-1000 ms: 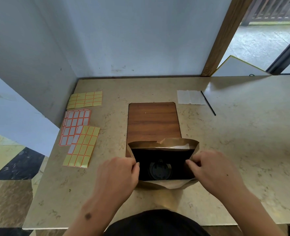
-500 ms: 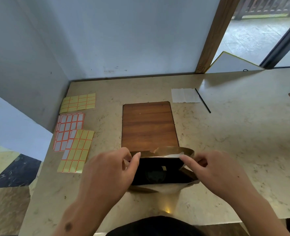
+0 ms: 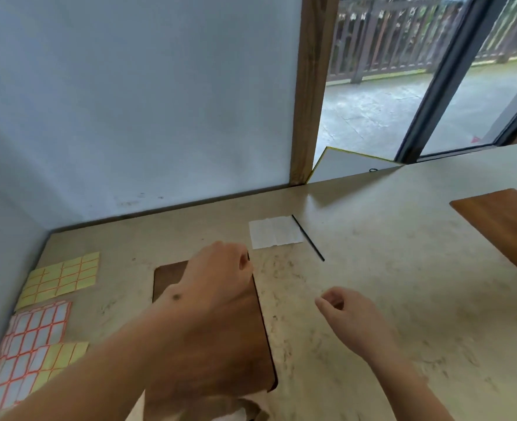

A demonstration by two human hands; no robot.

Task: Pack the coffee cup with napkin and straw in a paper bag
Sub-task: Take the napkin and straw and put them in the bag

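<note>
A white napkin lies flat on the beige table, with a thin black straw along its right edge. Only the crumpled brown top of the paper bag shows at the bottom edge, under my left forearm. The coffee cup is hidden. My left hand reaches forward over the wooden board, fingers curled and holding nothing, a short way short of the napkin. To its right, my right hand hovers over the bare table with fingers loosely curled and nothing in them.
Yellow label sheets and a red-bordered sheet lie along the table's left side. A second wooden board sits at the far right. A wall and a wooden post close off the back, with a white panel leaning behind the table.
Both hands have let go of the bag's mouth. My left hand has moved forward over the board toward the napkin, my right hand has lifted away, and the view has tilted up.
</note>
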